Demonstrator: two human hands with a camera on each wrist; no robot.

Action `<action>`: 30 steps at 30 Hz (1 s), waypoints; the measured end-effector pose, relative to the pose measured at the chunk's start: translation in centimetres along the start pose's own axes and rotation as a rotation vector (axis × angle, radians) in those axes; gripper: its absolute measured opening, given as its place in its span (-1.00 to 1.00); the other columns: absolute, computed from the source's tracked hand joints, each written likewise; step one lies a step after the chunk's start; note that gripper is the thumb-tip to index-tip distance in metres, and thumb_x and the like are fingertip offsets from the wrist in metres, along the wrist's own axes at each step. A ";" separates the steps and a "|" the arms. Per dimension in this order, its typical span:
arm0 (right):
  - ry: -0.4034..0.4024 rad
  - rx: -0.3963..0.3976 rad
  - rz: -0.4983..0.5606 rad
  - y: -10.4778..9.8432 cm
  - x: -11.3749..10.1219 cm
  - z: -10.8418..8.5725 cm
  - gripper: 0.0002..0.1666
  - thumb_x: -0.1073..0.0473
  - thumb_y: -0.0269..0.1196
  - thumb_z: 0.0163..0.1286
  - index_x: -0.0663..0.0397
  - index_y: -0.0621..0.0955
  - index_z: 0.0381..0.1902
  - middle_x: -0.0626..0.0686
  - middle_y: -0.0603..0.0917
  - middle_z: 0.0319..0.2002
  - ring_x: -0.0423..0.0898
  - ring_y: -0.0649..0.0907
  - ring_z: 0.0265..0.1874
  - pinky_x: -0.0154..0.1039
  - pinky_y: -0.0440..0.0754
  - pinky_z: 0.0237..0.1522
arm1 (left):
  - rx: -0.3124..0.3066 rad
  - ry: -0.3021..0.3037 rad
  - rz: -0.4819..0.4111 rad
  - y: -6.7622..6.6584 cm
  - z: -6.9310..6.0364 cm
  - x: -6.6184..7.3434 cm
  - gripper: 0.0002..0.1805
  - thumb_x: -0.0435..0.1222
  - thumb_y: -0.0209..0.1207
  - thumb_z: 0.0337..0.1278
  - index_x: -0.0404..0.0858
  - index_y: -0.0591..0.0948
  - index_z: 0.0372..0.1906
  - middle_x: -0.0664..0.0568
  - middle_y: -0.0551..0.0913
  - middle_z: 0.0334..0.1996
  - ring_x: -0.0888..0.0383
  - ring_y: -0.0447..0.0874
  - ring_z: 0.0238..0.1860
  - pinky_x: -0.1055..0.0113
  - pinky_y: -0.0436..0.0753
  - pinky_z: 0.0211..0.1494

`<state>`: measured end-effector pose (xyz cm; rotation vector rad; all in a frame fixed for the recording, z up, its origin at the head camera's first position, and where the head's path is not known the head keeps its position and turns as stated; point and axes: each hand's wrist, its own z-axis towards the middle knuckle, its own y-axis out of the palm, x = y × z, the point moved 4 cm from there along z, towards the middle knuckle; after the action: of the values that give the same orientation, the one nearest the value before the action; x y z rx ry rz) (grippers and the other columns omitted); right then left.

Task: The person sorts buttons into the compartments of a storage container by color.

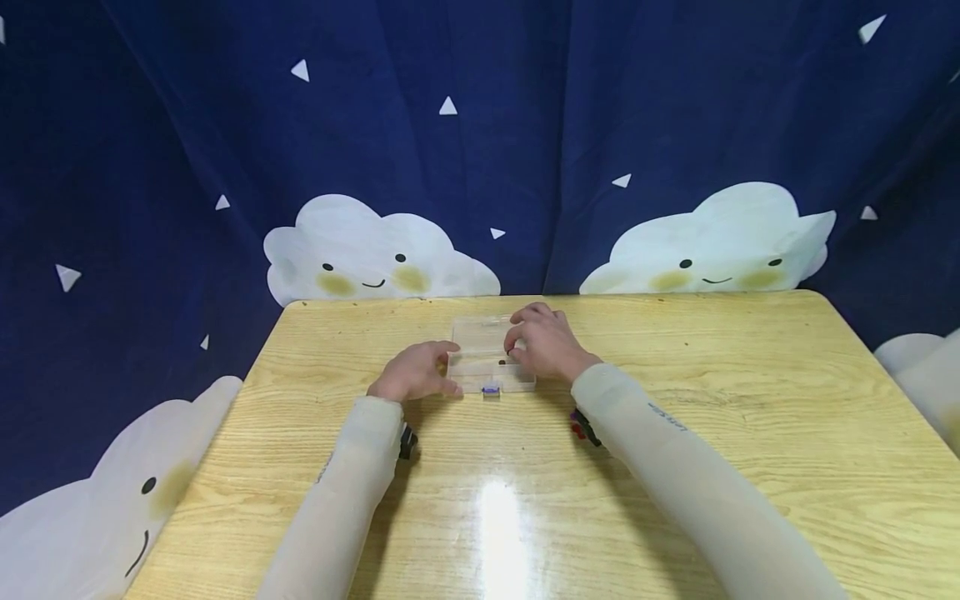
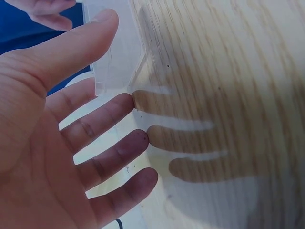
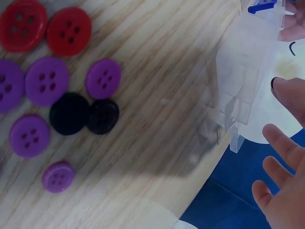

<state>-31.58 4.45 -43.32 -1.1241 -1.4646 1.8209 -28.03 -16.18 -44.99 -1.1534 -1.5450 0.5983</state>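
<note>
Clear plastic box (image 1: pixel 471 383), opened, with blue tab (image 1: pixel 491 391), stands near the far edge of a wooden table (image 1: pixel 712 417), a small dark piece (image 1: pixel 502 362) showing within its outline. Left hand (image 1: pixel 420 371) is at the box's left side, thumb and fingers spread, gripping nothing; right hand (image 1: pixel 546 343), above the right side, pinches a dark button (image 3: pixel 273 85) at the thumb tip. Lying near the right wrist: two red buttons (image 3: pixel 69 31), five purple buttons (image 3: pixel 46 81), two black buttons (image 3: pixel 69 113).
</note>
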 end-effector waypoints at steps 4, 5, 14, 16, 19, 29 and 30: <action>0.009 -0.006 0.010 -0.3 0.0 -0.2 -0.85 0.09 0.27 0.34 -0.17 0.78 -0.22 0.07 0.57 0.27 0.12 0.34 0.38 0.17 0.35 0.29 | 0.001 0.001 0.003 -0.1 0.0 0.2 -0.13 -0.04 0.47 -0.04 0.01 0.38 0.44 -0.05 0.57 0.25 -0.03 0.53 0.26 -0.05 0.51 0.35; 0.009 -0.007 0.011 -0.3 0.0 -0.3 -0.84 0.09 0.27 0.34 -0.16 0.78 -0.22 0.07 0.57 0.27 0.11 0.34 0.38 0.17 0.36 0.29 | 0.002 0.000 0.003 -0.1 0.1 0.2 -0.13 -0.04 0.47 -0.04 0.01 0.38 0.45 -0.05 0.57 0.26 -0.03 0.53 0.26 -0.05 0.50 0.35; -0.005 0.000 -0.007 -0.5 0.4 -0.9 -0.81 0.11 0.23 0.35 -0.13 0.78 -0.19 0.09 0.57 0.27 0.12 0.36 0.36 0.17 0.41 0.23 | 0.001 0.001 0.027 -0.1 -0.1 0.3 -0.13 -0.03 0.46 -0.02 0.01 0.36 0.46 -0.04 0.57 0.27 -0.05 0.51 0.30 -0.07 0.49 0.37; -0.001 0.008 -0.006 -0.7 0.7 -1.1 -0.80 0.12 0.23 0.35 -0.12 0.78 -0.19 0.10 0.58 0.26 0.13 0.36 0.36 0.17 0.40 0.22 | 0.003 0.000 0.029 -0.1 -0.1 0.2 -0.13 -0.03 0.46 -0.02 0.01 0.37 0.45 -0.04 0.57 0.26 -0.05 0.52 0.29 -0.07 0.50 0.36; 0.003 0.021 -0.006 -1.0 1.0 -1.3 -0.80 0.12 0.23 0.35 -0.09 0.78 -0.18 0.10 0.58 0.26 0.13 0.36 0.36 0.16 0.40 0.21 | 0.010 -0.002 0.018 -0.1 -0.1 0.0 -0.13 -0.04 0.46 -0.02 0.00 0.37 0.45 -0.05 0.57 0.26 -0.05 0.52 0.28 -0.07 0.50 0.36; -0.065 0.061 -0.098 -2.4 2.6 -3.2 -0.81 0.14 0.24 0.29 -0.12 0.78 -0.25 0.16 0.62 0.20 0.22 0.42 0.31 0.23 0.46 0.11 | 0.010 0.010 0.010 0.0 -0.2 0.2 -0.13 -0.05 0.46 -0.02 0.00 0.36 0.46 -0.05 0.58 0.25 -0.05 0.54 0.26 -0.07 0.51 0.35; -0.070 0.067 -0.103 -2.5 2.8 -3.4 -0.81 0.14 0.24 0.29 -0.12 0.78 -0.26 0.16 0.62 0.19 0.23 0.43 0.30 0.23 0.47 0.09 | 0.012 0.009 0.013 0.0 -0.2 0.2 -0.12 -0.05 0.46 -0.02 0.00 0.36 0.46 -0.05 0.58 0.25 -0.05 0.54 0.26 -0.07 0.50 0.35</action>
<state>-30.24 9.13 -41.84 -0.9434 -1.4620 1.8402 -27.80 -16.02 -44.82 -1.1564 -1.5249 0.6096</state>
